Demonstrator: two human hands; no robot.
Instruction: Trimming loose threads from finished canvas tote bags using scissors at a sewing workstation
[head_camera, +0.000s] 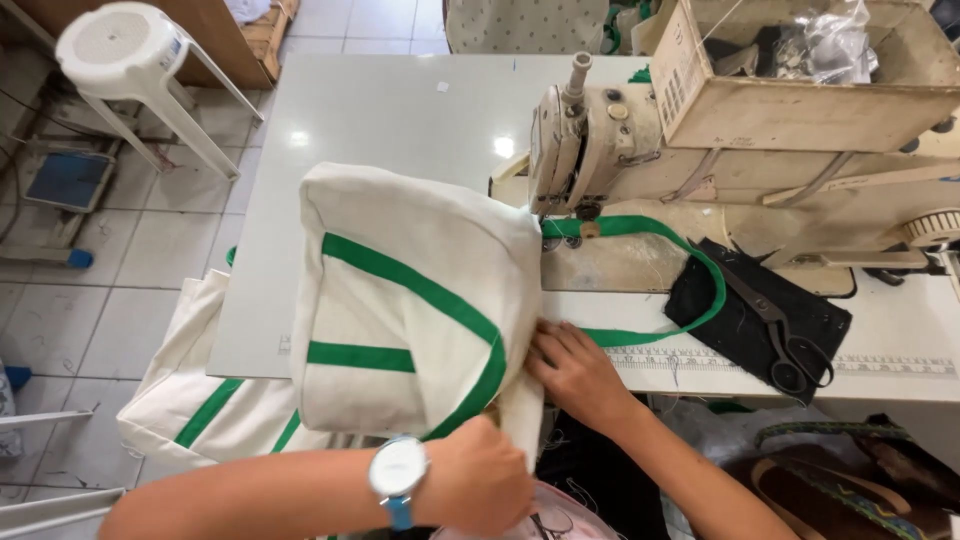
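A cream canvas bag with green straps stands bunched on the white sewing table, its right edge up against the needle of a beige sewing machine. My left hand, with a white watch on the wrist, grips the bag's lower edge near the table's front. My right hand rests on the bag's right side where a green strap runs out in a loop across the machine bed. Its fingertips press the fabric and strap down.
Black scissors lie on a black cloth right of the strap. A cardboard box of bits sits on the machine. More cream bags hang off the table's left edge. A white plastic stool stands on the tiled floor.
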